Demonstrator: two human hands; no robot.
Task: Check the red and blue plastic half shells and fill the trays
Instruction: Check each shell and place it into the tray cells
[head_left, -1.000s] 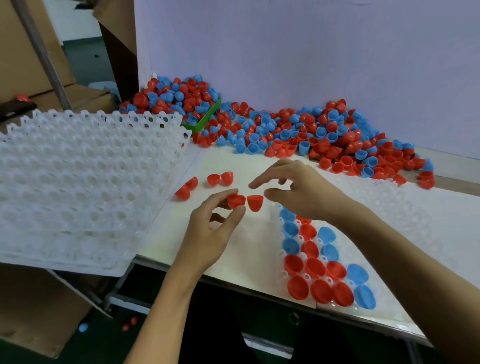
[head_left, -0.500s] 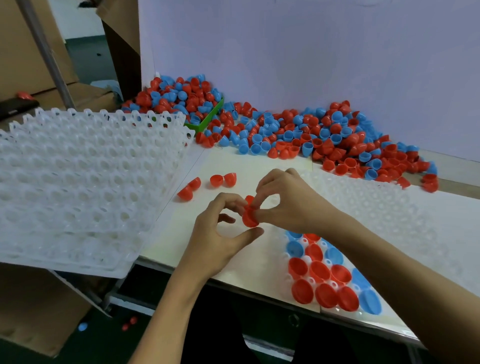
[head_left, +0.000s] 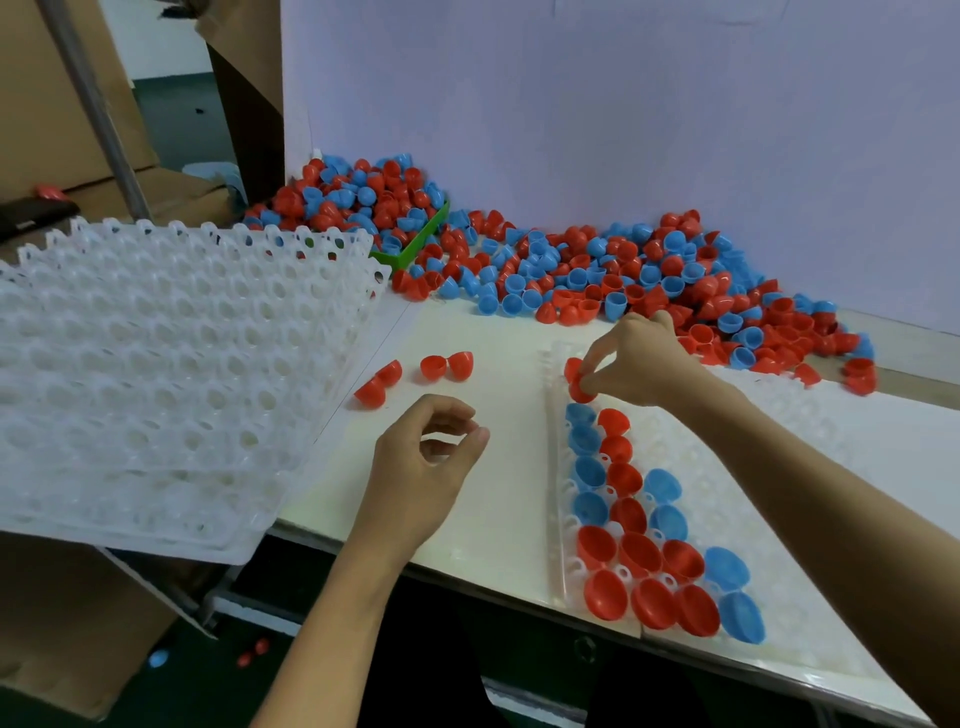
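My right hand (head_left: 641, 358) pinches two red half shells (head_left: 575, 379) at the far left corner of the clear tray (head_left: 810, 545) on the table. The tray's near left part holds several red and blue half shells (head_left: 644, 551), open side up. My left hand (head_left: 426, 467) hovers over the table to the left of the tray, fingers loosely curled, holding nothing. Several loose red half shells (head_left: 447, 366) lie on the table beyond it. A big pile of red and blue half shells (head_left: 597, 275) runs along the back wall.
A stack of empty white trays (head_left: 156, 364) sits tilted at the left, overhanging the table edge. A green bin (head_left: 415, 244) full of shells stands at the back left. Cardboard boxes stand left. A few shells lie on the floor.
My right hand has carried the red half shells from my left hand to the tray's far left corner. My left hand has let go and stays where it was.
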